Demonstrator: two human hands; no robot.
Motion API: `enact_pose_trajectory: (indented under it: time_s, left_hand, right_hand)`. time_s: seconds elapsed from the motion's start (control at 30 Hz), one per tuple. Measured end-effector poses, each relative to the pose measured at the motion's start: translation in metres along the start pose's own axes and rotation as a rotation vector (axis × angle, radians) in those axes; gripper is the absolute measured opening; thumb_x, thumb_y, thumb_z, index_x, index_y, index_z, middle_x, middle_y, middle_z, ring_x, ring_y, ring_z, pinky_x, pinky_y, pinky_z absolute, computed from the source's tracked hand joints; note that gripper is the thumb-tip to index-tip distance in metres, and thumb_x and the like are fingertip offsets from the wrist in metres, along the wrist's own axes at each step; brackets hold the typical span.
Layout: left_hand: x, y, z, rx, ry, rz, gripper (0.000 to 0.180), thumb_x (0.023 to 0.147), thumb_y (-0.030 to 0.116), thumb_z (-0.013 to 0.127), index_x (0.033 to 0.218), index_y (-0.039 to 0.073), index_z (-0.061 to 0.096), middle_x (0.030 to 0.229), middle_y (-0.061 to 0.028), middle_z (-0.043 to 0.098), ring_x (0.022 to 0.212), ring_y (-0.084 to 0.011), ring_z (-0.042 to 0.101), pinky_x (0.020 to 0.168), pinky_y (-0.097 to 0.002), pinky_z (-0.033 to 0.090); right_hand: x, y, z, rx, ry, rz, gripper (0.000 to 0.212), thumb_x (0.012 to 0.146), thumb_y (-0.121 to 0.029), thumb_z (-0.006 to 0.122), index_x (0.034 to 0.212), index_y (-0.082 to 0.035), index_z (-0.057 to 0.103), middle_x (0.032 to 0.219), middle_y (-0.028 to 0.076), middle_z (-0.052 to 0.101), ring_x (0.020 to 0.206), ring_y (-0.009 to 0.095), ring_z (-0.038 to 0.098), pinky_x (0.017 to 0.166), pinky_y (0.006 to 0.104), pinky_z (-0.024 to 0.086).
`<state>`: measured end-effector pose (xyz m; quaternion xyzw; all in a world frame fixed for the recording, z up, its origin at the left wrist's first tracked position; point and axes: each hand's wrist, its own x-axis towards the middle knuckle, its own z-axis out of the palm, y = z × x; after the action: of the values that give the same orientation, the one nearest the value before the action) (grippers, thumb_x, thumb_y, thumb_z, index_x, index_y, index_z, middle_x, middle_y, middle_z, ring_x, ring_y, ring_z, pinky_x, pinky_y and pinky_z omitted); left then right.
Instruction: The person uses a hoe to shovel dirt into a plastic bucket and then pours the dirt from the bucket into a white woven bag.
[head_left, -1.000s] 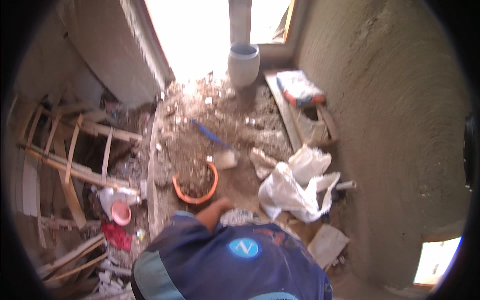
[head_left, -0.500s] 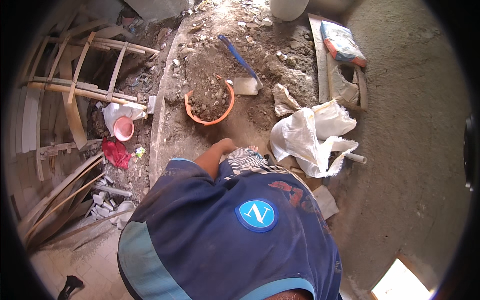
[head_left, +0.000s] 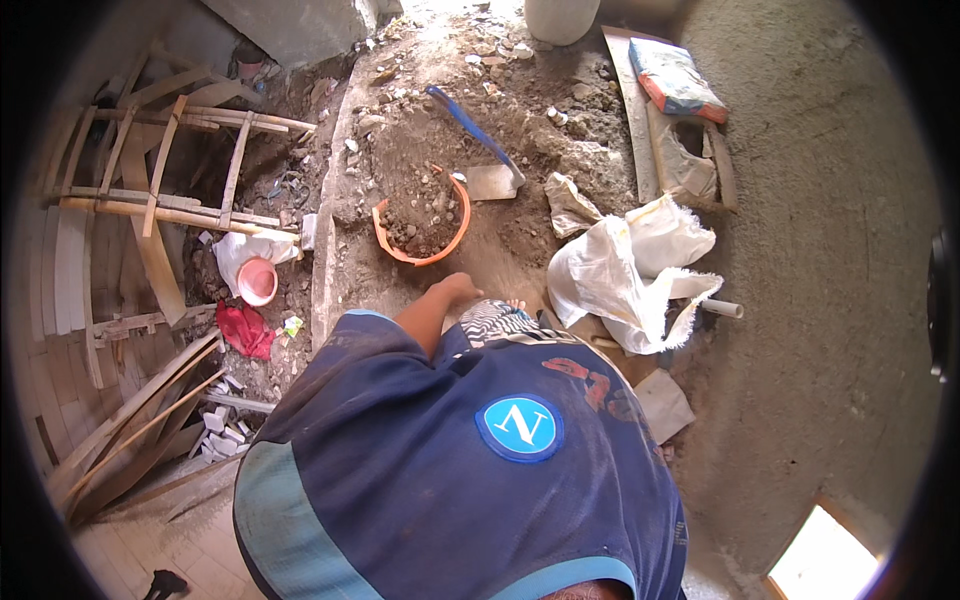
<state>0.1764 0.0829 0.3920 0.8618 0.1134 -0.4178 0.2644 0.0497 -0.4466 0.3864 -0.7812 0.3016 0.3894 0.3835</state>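
My left hand (head_left: 460,288) is low in front of me, beside my striped shorts, below an orange basin (head_left: 424,262). Its fingers are too indistinct to read, and I see nothing held in it. The basin has a broken rim and is filled with dark soil and stones. Just right of it lies a hoe (head_left: 492,182) with a flat metal blade and a blue handle pointing away from me. My right hand does not show; my torso in a dark blue shirt covers that side. A small bit of skin by the shorts could be toes or fingers.
White woven sacks (head_left: 600,265) lie crumpled at the right, near a pipe end (head_left: 724,308). Farther off are a printed bag (head_left: 678,78) and a pale container (head_left: 560,18). On the left stand a wooden ladder (head_left: 170,206), a pink bucket (head_left: 258,282) and a red cloth (head_left: 245,331).
The view has shifted slightly, so the basin and the things on the left appear a little lower. My left hand stays near the shorts, and the hoe lies where it was.
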Motion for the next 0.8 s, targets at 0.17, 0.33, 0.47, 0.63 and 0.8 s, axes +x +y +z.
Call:
enact_pose_trajectory:
  time_s: [0.17, 0.33, 0.47, 0.63, 0.8]
  left_hand:
    - [0.019, 0.038, -0.034, 0.014, -0.025, 0.068, 0.044, 0.084, 0.039, 0.062, 0.095, -0.002, 0.07, 0.094, -0.0217, 0.068, 0.089, -0.0313, 0.066, 0.081, -0.0381, 0.051]
    - [0.029, 0.044, -0.029, 0.095, 0.006, 0.138, 0.044, 0.084, 0.039, 0.061, 0.101, 0.0, 0.069, 0.102, -0.0209, 0.067, 0.096, -0.0315, 0.065, 0.084, -0.0394, 0.049]
    - [0.034, 0.024, -0.002, 0.15, -0.184, 0.083, 0.047, 0.086, 0.041, 0.059, 0.107, 0.0, 0.067, 0.108, -0.0203, 0.066, 0.101, -0.0319, 0.064, 0.087, -0.0389, 0.049]
    - [-0.008, 0.046, -0.018, 0.034, -0.525, 0.023, 0.047, 0.087, 0.041, 0.058, 0.109, 0.001, 0.067, 0.116, -0.0206, 0.064, 0.103, -0.0273, 0.065, 0.084, -0.0396, 0.051]
    - [-0.05, 0.069, -0.061, -0.009, -0.53, -0.153, 0.039, 0.09, 0.035, 0.056, 0.101, 0.0, 0.07, 0.099, -0.0154, 0.069, 0.089, -0.0244, 0.069, 0.074, -0.0369, 0.055]
  right_hand:
    - [-0.002, 0.004, 0.002, 0.014, 0.018, 0.01, 0.02, 0.082, -0.026, 0.063, 0.094, -0.01, 0.064, 0.079, 0.01, 0.065, 0.077, 0.027, 0.066, 0.065, 0.0391, 0.053]
    - [-0.002, 0.002, 0.008, 0.026, 0.019, 0.013, 0.019, 0.082, -0.026, 0.063, 0.093, -0.01, 0.064, 0.078, 0.01, 0.065, 0.077, 0.027, 0.066, 0.066, 0.0389, 0.053]
    - [0.0, -0.002, 0.011, 0.022, 0.007, 0.007, 0.019, 0.081, -0.026, 0.063, 0.092, -0.011, 0.065, 0.077, 0.01, 0.065, 0.077, 0.027, 0.066, 0.066, 0.0388, 0.053]
    - [0.001, 0.004, 0.0, 0.008, 0.017, 0.013, 0.018, 0.081, -0.026, 0.064, 0.091, -0.011, 0.065, 0.076, 0.01, 0.066, 0.077, 0.027, 0.066, 0.067, 0.0386, 0.053]
    - [0.008, -0.001, -0.001, -0.016, -0.004, -0.005, 0.017, 0.08, -0.026, 0.064, 0.09, -0.012, 0.066, 0.075, 0.009, 0.066, 0.077, 0.027, 0.066, 0.067, 0.0384, 0.053]
